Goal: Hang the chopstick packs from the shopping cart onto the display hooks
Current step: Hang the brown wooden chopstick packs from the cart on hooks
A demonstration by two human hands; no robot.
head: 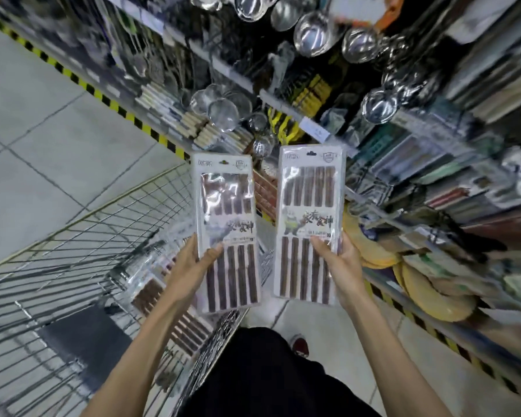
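Note:
I hold two chopstick packs upright in front of me, each a clear sleeve with dark brown chopsticks and a white header card. My left hand (193, 266) grips the left chopstick pack (227, 215) at its lower half, thumb on the front. My right hand (340, 263) grips the right chopstick pack (310, 206) the same way. More chopstick packs (151, 284) lie in the wire shopping cart (82, 251) below my left arm. The display rack (283, 94) with hanging goods stands ahead; its hooks are blurred.
Steel ladles (310, 34) and strainers (223, 111) hang on the rack. Shelves at the right carry boxed goods and yellow items (433, 299). A black-and-yellow striped strip (103, 99) runs along the shelf base. Grey tiled floor lies to the left; my shoe (300, 344) is below.

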